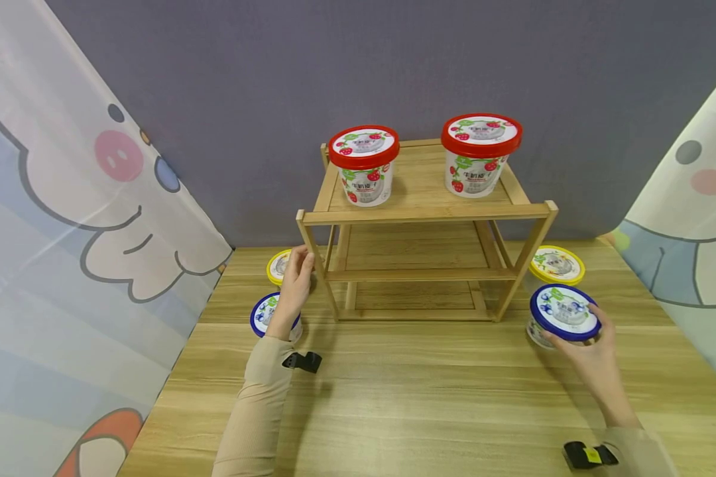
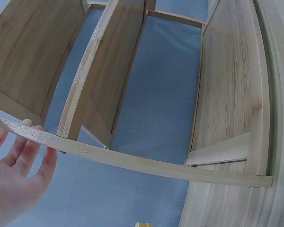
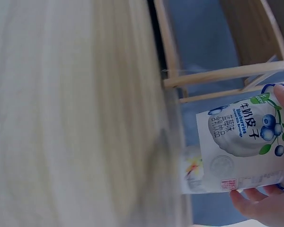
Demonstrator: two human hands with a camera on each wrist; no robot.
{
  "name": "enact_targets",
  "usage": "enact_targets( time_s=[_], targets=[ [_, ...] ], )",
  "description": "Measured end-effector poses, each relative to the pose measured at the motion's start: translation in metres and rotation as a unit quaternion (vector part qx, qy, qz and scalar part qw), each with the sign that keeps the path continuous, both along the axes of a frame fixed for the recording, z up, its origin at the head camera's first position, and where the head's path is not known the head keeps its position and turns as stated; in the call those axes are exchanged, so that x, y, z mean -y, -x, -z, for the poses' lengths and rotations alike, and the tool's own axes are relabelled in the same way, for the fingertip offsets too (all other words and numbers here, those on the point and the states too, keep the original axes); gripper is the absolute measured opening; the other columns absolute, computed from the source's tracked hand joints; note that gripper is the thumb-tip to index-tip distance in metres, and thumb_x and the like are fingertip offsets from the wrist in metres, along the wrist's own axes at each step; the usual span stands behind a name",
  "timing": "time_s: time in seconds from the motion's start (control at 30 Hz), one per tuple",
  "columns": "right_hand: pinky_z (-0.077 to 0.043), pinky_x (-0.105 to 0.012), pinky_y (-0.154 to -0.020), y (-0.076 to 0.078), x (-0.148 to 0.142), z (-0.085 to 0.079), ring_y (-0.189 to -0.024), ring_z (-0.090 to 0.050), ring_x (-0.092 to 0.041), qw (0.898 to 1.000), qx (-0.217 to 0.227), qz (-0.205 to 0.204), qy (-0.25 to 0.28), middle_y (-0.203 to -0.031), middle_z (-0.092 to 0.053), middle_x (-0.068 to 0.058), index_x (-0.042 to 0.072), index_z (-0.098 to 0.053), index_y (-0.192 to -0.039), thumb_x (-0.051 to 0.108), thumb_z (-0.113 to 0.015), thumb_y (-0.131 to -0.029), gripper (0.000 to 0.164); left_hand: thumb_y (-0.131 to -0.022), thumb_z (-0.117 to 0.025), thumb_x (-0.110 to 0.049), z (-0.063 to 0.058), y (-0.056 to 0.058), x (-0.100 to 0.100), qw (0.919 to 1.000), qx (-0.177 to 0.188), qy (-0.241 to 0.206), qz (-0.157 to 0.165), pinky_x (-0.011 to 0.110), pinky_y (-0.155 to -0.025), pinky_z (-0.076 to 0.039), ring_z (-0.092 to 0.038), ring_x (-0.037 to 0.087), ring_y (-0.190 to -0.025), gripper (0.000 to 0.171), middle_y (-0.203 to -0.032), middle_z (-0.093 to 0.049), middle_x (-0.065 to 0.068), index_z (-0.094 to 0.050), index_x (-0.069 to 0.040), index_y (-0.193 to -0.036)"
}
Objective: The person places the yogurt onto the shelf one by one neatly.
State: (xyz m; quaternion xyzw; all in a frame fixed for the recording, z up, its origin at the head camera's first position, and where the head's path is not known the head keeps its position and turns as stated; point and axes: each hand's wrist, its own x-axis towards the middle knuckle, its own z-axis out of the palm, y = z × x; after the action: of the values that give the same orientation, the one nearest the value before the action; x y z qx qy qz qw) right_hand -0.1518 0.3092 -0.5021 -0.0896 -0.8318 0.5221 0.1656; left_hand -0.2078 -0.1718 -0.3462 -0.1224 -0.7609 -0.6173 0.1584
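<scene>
My right hand [image 1: 593,354] grips a blueberry cup [image 1: 563,315] with a blue lid, thumb and fingers on opposite sides near the lid. In the right wrist view the white cup's [image 3: 246,142] base appears slightly above the tabletop. The left hand [image 1: 295,281] holds the front left leg of a three-tier wooden rack [image 1: 423,212]. From the left wrist, the fingers [image 2: 26,156] reach behind that leg. Two strawberry cups with red lids, one left [image 1: 365,165] and one right [image 1: 480,156], stand on the top tier.
Beside the rack's right side stands a yellow-lidded cup [image 1: 557,265], partly hidden by the held cup. To its left are another yellow-lidded cup [image 1: 278,266] and a blue-lidded cup [image 1: 262,315], both partly covered by my left arm. Cartoon curtains [image 1: 48,218] flank the wooden table [image 1: 423,397].
</scene>
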Motion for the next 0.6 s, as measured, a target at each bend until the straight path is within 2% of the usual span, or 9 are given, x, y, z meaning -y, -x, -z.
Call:
enact_targets(
  time_s=[0.07,0.13,0.37,0.43,0.6],
  targets=[
    [-0.029,-0.002,-0.082,0.002,-0.005,0.006,-0.121,-0.026,-0.023,1.0,-0.007,0.001,-0.01,-0.14,-0.013,-0.014,0.029,-0.008,-0.139,0.017,-0.071,-0.075,0.091,-0.095,-0.034,-0.001,0.0,0.0,0.0,1.0,0.0,-0.001,0.0,0.021,-0.078,-0.038,-0.045,0.016,-0.085,0.023,-0.099,-0.047,0.03,-0.039,0.013,-0.112],
    [-0.029,-0.002,-0.081,0.003,-0.008,0.008,-0.121,-0.026,-0.022,1.0,-0.01,0.0,-0.017,-0.14,-0.014,-0.012,0.03,-0.008,-0.139,0.017,-0.072,-0.074,0.092,-0.095,-0.034,-0.002,0.0,0.0,0.0,1.0,0.001,-0.001,-0.001,0.024,-0.079,-0.038,-0.045,0.015,-0.085,0.023,-0.099,-0.047,0.029,-0.039,0.013,-0.112],
    [-0.031,0.0,-0.077,0.002,-0.013,0.005,-0.118,-0.03,-0.019,0.998,-0.041,-0.019,-0.04,-0.14,-0.017,-0.011,0.027,-0.014,-0.14,0.014,-0.077,-0.068,0.096,-0.095,-0.034,-0.003,0.001,0.0,0.001,1.0,0.004,0.007,-0.003,0.034,-0.083,-0.038,-0.046,0.013,-0.086,0.023,-0.1,-0.047,0.028,-0.039,0.011,-0.113],
    [-0.033,0.0,-0.077,0.001,-0.014,0.004,-0.117,-0.031,-0.019,0.998,-0.046,-0.024,-0.04,-0.139,-0.018,-0.012,0.026,-0.015,-0.14,0.013,-0.078,-0.067,0.097,-0.095,-0.034,-0.003,0.0,0.0,0.0,1.0,0.004,0.008,-0.002,0.033,-0.082,-0.038,-0.046,0.012,-0.087,0.023,-0.1,-0.047,0.027,-0.039,0.011,-0.113],
    [-0.034,-0.002,-0.078,0.001,-0.017,0.004,-0.12,-0.03,-0.022,0.997,-0.045,-0.038,-0.043,-0.14,-0.017,-0.01,0.028,-0.016,-0.139,0.013,-0.079,-0.065,0.098,-0.095,-0.034,-0.003,0.001,0.0,0.0,0.9999,0.004,0.009,-0.003,0.019,-0.078,-0.037,-0.045,0.012,-0.087,0.023,-0.1,-0.047,0.024,-0.039,0.011,-0.113]
  ],
)
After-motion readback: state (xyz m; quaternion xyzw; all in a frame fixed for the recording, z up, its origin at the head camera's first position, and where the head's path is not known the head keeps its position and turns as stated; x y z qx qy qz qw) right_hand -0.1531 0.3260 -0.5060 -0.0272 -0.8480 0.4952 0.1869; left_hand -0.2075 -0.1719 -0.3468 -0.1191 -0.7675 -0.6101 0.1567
